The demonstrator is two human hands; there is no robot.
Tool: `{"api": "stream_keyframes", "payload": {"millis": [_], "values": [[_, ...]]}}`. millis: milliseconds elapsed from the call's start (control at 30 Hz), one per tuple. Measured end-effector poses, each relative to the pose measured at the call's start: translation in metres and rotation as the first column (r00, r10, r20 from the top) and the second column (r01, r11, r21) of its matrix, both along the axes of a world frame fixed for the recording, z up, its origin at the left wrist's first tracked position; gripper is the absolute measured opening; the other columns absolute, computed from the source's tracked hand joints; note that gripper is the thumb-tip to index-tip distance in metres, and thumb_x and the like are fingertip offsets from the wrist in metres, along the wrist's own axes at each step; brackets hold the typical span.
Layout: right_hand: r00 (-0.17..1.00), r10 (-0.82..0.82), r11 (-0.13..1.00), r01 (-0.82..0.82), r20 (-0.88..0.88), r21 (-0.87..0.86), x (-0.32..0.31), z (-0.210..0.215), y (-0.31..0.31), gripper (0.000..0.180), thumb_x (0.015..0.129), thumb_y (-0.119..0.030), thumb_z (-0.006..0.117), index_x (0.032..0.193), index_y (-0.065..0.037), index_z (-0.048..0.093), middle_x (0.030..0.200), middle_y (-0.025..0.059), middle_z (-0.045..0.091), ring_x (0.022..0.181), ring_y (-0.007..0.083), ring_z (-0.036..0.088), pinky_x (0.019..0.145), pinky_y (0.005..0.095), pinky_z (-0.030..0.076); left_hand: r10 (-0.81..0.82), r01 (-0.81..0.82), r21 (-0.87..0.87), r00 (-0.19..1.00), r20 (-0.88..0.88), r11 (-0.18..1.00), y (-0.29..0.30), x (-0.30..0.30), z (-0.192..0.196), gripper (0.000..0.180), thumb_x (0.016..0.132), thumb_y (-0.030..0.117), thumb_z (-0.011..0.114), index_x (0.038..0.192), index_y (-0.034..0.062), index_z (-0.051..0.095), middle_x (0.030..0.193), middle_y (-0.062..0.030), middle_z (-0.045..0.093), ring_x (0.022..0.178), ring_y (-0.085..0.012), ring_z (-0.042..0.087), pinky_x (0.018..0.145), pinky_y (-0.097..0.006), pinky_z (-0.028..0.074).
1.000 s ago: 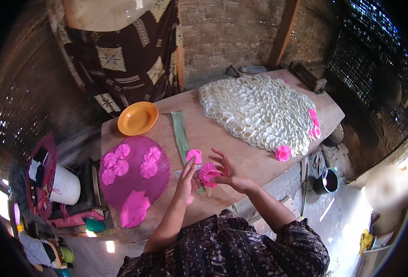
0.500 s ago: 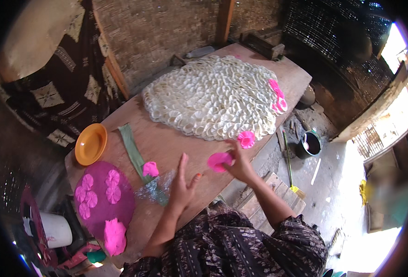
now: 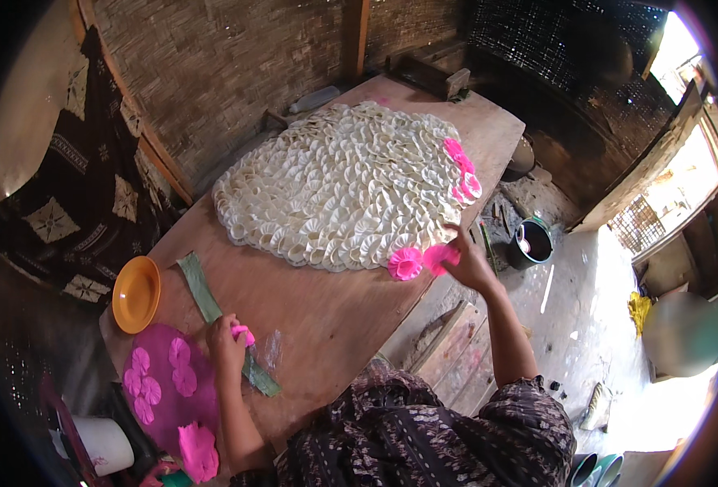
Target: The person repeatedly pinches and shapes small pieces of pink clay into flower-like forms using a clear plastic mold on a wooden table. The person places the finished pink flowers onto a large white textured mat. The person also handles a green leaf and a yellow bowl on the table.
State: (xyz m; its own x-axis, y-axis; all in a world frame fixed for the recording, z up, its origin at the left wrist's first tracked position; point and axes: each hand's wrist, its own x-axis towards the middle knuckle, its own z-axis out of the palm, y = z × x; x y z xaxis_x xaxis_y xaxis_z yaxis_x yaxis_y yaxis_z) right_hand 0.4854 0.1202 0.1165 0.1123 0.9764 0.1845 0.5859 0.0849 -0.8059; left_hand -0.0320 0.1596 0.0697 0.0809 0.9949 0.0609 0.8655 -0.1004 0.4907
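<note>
My right hand [image 3: 472, 266] holds a thin pink dough disc [image 3: 439, 259] by its edge, beside a ruffled pink disc [image 3: 406, 264] at the near right border of the pile. That pile is a broad spread of overlapping cream-coloured dough discs [image 3: 334, 187] on the wooden table [image 3: 334, 312]. More pink discs [image 3: 460, 169] lie along its right border. Farther left, my left hand [image 3: 227, 345] is closed on a small pink dough lump [image 3: 245, 334], above a green leaf-like strip [image 3: 199, 288]. Part of the lump is hidden by my fingers.
An orange bowl [image 3: 137, 294] stands at the table's left edge. Near it, a round purple board [image 3: 164, 345] carries several pink pieces and a larger pink dough lump [image 3: 198, 451]. On the floor to the right are a dark bucket [image 3: 531, 243] and a wooden bench [image 3: 464, 345].
My right hand has carried the pink disc right to the pile's border. My left hand, open before, has moved left and closed on the small dough lump. The view has shifted slightly.
</note>
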Motion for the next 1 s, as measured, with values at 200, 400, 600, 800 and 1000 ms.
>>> {"api": "stream_keyframes", "payload": {"millis": [200, 400, 600, 800, 1000], "values": [[0.868, -0.496, 0.867, 0.497, -0.032, 0.034, 0.103, -0.021, 0.053, 0.066, 0.079, -0.006, 0.072, 0.135, -0.008, 0.039, 0.094, 0.0146, 0.064, 0.078, 0.0222, 0.066, 0.067, 0.0358, 0.053, -0.024, -0.040, 0.064, 0.630, 0.776, 0.997, 0.003, 0.006, 0.023, 0.018, 0.087, 0.004, 0.060, 0.096, 0.0044, 0.045, 0.135, -0.0209, 0.053, 0.118, -0.0354, 0.057, 0.096, -0.046, 0.048], [0.503, -0.481, 0.852, 0.460, -0.718, -0.248, 0.120, -0.066, 0.075, 0.059, 0.085, -0.001, 0.061, 0.138, 0.001, 0.035, 0.105, 0.0186, 0.062, 0.084, 0.0252, 0.068, 0.068, 0.0379, 0.057, 0.124, -0.135, -0.144, -0.143, 0.982, 0.980, 0.000, 0.007, 0.044, 0.022, 0.096, 0.023, 0.053, 0.115, 0.0132, 0.049, 0.111, -0.0058, 0.061, 0.092, -0.0225, 0.062, 0.081, -0.040, 0.052], [0.720, -0.452, 0.873, 0.479, 0.526, 0.095, 0.095, -0.051, 0.060, 0.066, 0.083, 0.008, 0.051, 0.144, 0.005, 0.027, 0.123, 0.0266, 0.059, 0.101, 0.0297, 0.066, 0.088, 0.0390, 0.053, 0.277, -0.006, -0.304, -0.396, 0.875, 0.953, -0.016, -0.007, 0.035, 0.024, 0.098, 0.038, 0.053, 0.105, 0.0153, 0.054, 0.079, 0.0020, 0.055, 0.079, -0.0132, 0.058, 0.072, -0.035, 0.051], [0.976, -0.206, 0.978, 0.203, 0.073, 0.040, -0.056, 0.005, 0.053, 0.058, 0.086, 0.006, 0.053, 0.141, -0.004, 0.036, 0.128, 0.0239, 0.056, 0.113, 0.0339, 0.059, 0.091, 0.0405, 0.050, 0.275, 0.582, 0.268, -0.677, 0.683, 0.768, -0.030, 0.023, 0.032, 0.041, 0.100, 0.026, 0.049, 0.139, 0.0163, 0.044, 0.089, -0.0025, 0.060, 0.074, -0.0131, 0.055, 0.065, -0.037, 0.053], [0.838, 0.415, 0.739, -0.538, 0.354, 0.407, -0.254, 0.069, 0.005, 0.065, 0.092, -0.053, 0.048, 0.142, -0.011, 0.042, 0.152, 0.0218, 0.026, 0.145, 0.0427, 0.011, 0.116, 0.0579, 0.012, 0.353, 0.522, 0.102, -0.695, 0.626, 0.847, -0.072, 0.115, 0.073, 0.069, 0.096, 0.024, 0.052, 0.154, 0.0227, 0.015, 0.158, -0.0092, 0.021, 0.131, -0.0275, 0.043, 0.100, -0.041, 0.045]]}}
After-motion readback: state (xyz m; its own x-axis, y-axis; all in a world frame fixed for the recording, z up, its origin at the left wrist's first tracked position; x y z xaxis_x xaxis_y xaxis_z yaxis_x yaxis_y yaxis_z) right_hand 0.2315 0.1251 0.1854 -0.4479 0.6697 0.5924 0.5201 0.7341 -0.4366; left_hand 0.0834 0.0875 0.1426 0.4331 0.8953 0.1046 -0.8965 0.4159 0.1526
